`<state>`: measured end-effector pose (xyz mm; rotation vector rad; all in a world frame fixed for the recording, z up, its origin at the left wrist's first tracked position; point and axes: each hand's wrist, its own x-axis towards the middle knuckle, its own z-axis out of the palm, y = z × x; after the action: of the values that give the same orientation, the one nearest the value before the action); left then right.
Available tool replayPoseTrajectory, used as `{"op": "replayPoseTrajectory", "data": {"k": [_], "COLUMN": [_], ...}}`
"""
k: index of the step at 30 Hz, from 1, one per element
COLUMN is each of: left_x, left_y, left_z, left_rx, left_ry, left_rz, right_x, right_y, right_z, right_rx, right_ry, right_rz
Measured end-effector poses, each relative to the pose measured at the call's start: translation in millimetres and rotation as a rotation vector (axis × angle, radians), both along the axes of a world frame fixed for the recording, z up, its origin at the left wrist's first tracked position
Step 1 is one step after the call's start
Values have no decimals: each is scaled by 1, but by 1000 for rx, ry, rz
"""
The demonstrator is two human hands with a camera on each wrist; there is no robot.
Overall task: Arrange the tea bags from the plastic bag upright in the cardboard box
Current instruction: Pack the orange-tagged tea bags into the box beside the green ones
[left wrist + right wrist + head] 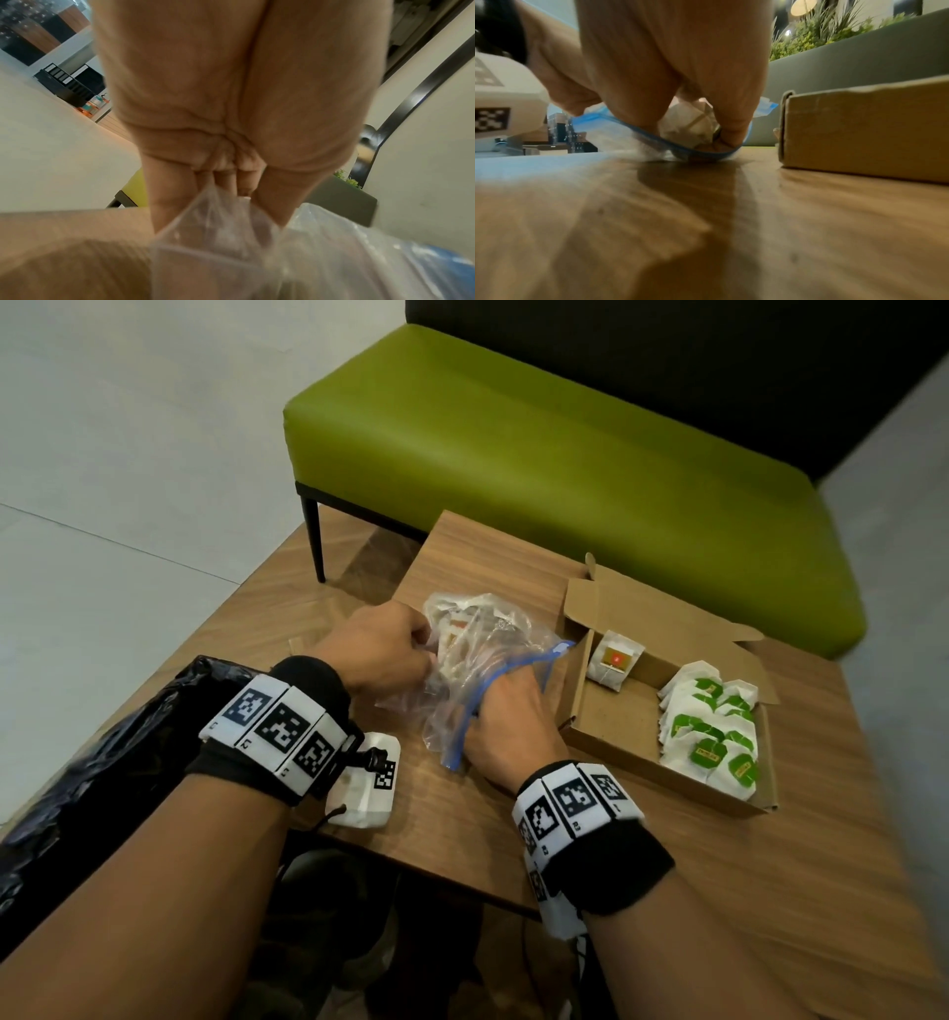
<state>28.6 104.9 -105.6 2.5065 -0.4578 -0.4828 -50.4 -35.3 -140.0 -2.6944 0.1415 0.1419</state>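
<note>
Wooden table [667, 891] (bearing plastic bag [477, 660], cardboard box [616, 731])

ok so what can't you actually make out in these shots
- Right hand fingertips: head view, hidden inside the plastic bag; right wrist view is blurred, so whether they hold a tea bag is unclear.
- Count of tea bags left in the bag: crinkled, glary plastic hides them.
- Left hand grip: left wrist view, the palm blocks the fingers.
- Print on the green-label tea bags in the cardboard box: too small.
</note>
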Motion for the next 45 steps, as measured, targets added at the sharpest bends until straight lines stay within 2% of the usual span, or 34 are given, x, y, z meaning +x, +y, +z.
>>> {"op": "replayPoseTrajectory", "data": {"k": [5,9,17,21,25,32,36,39,42,43,45], "left_x": [1,1,6,6,8,8,5,-1,-19,-28,-44], "left_y": [0,-1,4,1,-2,-9,-13,-18,-38,-48,-71], "left_z": [-5,-5,-13,-15,-16,-17,-11,2,37,51,70], "left_rx": [-78,-117,-149,-117,-103,-59,49,128,-140,-247,-448], "left_ry": [39,97,35,10,14,-21,-54,-231,-472,-467,-242], "left_rz": [41,7,198,229,267,311,263,228,225,196,40], "right_x": [3,7,1,-8,-14,-25,-33,-43,-53,-56,-61], "right_y": [3,5,-11,-11,-18,-46,-61,-73,-87,-91,-99], "right_z": [-1,8,11,17,24,44,71,88,96,97,98], "right_rx": [72,16,190,341,468,765,1124,1359,1514,1557,1633], "right_ry": [-114,-81,-152,-253,-285,-352,-446,-458,-453,-449,-441], "right_rz": [39,61,-293,-349,-492,-735,-721,-620,-543,-528,-514]}}
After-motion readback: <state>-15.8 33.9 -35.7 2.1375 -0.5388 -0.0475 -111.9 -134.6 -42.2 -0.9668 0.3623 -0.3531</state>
